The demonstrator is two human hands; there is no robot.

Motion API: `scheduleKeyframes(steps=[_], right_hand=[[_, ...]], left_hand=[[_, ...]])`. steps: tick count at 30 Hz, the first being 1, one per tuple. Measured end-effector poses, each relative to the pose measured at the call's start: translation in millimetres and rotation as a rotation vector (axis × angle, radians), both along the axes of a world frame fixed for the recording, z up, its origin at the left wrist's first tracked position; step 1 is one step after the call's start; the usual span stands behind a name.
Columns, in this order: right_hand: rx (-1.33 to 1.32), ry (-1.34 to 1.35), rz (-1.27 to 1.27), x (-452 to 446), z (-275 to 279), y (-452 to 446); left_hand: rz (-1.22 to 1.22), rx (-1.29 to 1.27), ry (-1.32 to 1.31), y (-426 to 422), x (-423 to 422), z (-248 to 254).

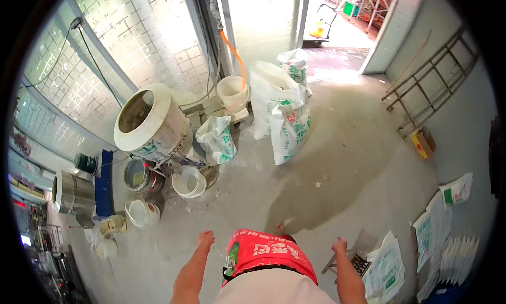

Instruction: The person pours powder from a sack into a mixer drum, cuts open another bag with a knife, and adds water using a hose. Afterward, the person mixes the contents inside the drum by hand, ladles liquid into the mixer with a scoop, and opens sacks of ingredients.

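My left hand [207, 238] hangs in front of my body over the grey floor, left of the red apron [269, 251] with white lettering that I wear. Its fingers look loosely curled, and I see nothing in them. On the other side, my right hand [339, 245] is also curled, with nothing visible in it. Beneath the right hand and forearm is a small dark stool or rack [360, 264], partly hidden. Close by on the floor lies a white sack with green print [387, 269]. Neither hand touches any of these things.
A large drum mixer [176, 127] stands left, near white buckets [188, 182]. Ahead are filled white sacks [290, 132] and a bucket [232, 93] with an orange hose [236, 53]. A ladder [432, 82] leans right, above a yellow box [422, 144]. The doorway holds a trolley [319, 37].
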State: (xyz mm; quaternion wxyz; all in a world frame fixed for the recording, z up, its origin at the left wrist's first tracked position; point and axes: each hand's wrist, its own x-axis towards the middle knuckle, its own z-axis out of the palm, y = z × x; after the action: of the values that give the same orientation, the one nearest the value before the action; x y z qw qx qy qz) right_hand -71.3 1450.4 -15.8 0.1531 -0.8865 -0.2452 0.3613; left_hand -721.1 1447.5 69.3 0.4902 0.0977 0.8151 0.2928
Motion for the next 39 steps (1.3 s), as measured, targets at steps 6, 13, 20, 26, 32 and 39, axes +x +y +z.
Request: scheduleKeyframes(steps=[6,13,20,26,32,39], right_hand=[[0.323,0.193,0.082,-36.5,88.7,229.4],[0.217,0.224,0.183,-61.8,91.8,321.1],[-0.102,0.408,-0.362,-4.5,37.9,269.3],[-0.083,0.341,-0.29,10.2,52.3,313.5],[0.093,0.267,-0.075,-3.6,104.5,461.1],[0.125,0.248,0.139,87.8,14.5,550.3]], left_hand=[[-0.014,0.145,-0.06,122.2,51.4,26.2],[-0.091,-0.128,0.175,206.4,27.3,-55.4],[-0.138,-0.11,0.279,320.1,-6.3,-81.6],[-0.056,0.119,0.046,460.9,32.4,8.2],[0.005,0.092,0.018,493.9,72.2,-4.7],[0.115,-0.096,-0.018,454.7,139.0,-7.0]])
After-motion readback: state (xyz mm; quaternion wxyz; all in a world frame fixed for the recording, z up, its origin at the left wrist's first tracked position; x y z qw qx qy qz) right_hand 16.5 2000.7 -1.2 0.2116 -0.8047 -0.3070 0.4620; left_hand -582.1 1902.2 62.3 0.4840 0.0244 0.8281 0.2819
